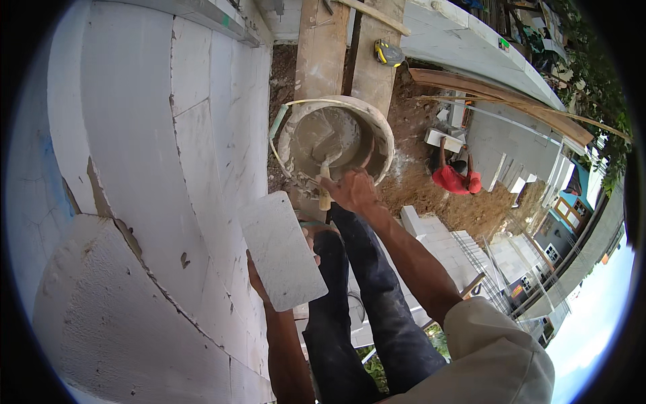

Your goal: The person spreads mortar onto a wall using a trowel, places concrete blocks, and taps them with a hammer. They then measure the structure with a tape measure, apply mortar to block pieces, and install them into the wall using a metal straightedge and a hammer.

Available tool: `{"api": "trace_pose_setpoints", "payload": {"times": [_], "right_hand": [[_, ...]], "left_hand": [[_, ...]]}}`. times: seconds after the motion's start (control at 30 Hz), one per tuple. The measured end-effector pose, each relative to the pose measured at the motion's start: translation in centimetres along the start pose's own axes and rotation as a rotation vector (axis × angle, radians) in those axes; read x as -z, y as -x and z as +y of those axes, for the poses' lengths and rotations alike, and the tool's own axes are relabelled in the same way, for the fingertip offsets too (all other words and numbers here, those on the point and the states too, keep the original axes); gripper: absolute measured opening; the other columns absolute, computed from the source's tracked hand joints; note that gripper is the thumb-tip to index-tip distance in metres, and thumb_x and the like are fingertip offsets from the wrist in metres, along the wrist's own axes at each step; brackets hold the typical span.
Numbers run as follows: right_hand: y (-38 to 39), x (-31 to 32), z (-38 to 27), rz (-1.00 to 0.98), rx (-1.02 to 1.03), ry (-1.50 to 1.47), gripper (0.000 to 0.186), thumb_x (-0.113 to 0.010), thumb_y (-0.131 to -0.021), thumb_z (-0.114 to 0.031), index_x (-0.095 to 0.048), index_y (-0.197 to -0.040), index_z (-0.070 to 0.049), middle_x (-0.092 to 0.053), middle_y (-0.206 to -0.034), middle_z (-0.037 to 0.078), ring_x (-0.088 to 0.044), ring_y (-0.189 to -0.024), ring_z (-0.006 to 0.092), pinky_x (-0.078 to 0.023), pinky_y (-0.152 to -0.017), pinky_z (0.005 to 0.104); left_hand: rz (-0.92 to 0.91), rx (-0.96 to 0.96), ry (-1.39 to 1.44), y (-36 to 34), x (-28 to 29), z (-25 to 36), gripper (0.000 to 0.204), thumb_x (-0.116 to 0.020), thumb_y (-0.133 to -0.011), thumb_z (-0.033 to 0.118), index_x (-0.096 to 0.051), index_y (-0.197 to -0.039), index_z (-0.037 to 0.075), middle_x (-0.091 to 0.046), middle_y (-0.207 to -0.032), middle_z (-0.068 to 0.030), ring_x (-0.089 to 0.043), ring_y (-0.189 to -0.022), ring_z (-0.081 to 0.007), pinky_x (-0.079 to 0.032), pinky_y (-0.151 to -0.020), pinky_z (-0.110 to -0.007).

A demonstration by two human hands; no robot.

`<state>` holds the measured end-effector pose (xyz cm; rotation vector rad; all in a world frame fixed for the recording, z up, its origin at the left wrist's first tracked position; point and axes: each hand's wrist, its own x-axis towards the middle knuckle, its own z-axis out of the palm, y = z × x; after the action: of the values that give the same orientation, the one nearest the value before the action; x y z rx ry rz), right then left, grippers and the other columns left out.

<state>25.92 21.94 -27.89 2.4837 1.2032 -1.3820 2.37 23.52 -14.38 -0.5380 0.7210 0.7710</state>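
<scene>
My left hand [258, 275] holds a pale grey aerated concrete block [282, 250] from beneath and the side, with fingertips showing at its right edge. The block hides most of that hand. Over the near rim of a mortar-caked bucket [385, 140], my right hand [355, 191] is closed, its thumb or a finger across the wooden handle of a trowel [325, 196]. Part of the trowel sits in the wet grey mortar [340, 131] inside the bucket. How the other fingers of that hand sit is partly hidden.
A pale block wall [195, 182] runs along my left. Wooden planks [321, 47] lie beyond the bucket, with a yellow-black tape measure [388, 53] on one. To the right and lower down, a person in red [457, 176] handles a white block [445, 141].
</scene>
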Motion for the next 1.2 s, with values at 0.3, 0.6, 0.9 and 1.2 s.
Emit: {"api": "trace_pose_setpoints", "payload": {"times": [0.3,0.6,0.9,1.2], "right_hand": [[-5.0,-3.9,7.3,-0.068,0.251,-0.548,0.026,-0.076,-0.092,-0.023,-0.074,-0.095,0.002,-0.071,-0.08,0.016,-0.07,-0.067,0.0273,-0.056,-0.058,0.0383],[5.9,5.2,9.0,-0.412,-0.058,-0.704,0.041,-0.08,-0.096,-0.032,-0.068,-0.127,-0.009,-0.071,-0.083,0.007,-0.067,-0.062,0.0218,-0.054,-0.056,0.0368],[10.2,9.1,8.2,-0.008,0.406,-0.044,0.053,-0.078,-0.09,-0.025,-0.065,-0.137,-0.005,-0.075,-0.121,0.023,-0.075,-0.095,0.0445,-0.062,-0.083,0.0513],[19.8,8.5,8.3,0.078,0.543,0.032,0.05,-0.082,-0.084,-0.012,-0.068,-0.132,-0.007,-0.073,-0.112,0.016,-0.074,-0.084,0.0337,-0.062,-0.072,0.0463]], "left_hand": [[0.102,-0.005,-0.216,-2.4,4.7,1.7,0.073,-0.05,-0.109,0.059,-0.047,-0.163,0.01,-0.059,-0.155,-0.0199,-0.061,-0.136,-0.04,-0.053,-0.107,-0.06],[0.093,-0.015,-0.272,-5.5,3.6,0.6,0.061,-0.052,-0.112,0.051,-0.052,-0.158,0.01,-0.067,-0.145,-0.013,-0.071,-0.127,-0.0291,-0.059,-0.105,-0.05],[0.12,0.113,-0.385,-8.5,0.0,-1.8,0.063,-0.056,-0.109,0.054,-0.056,-0.152,0.008,-0.07,-0.138,-0.0139,-0.072,-0.121,-0.0301,-0.059,-0.102,-0.049],[0.31,0.024,-0.38,-11.1,-1.1,-2.7,0.063,-0.053,-0.107,0.06,-0.06,-0.148,0.012,-0.07,-0.132,-0.0117,-0.07,-0.115,-0.0324,-0.057,-0.098,-0.054]]}}
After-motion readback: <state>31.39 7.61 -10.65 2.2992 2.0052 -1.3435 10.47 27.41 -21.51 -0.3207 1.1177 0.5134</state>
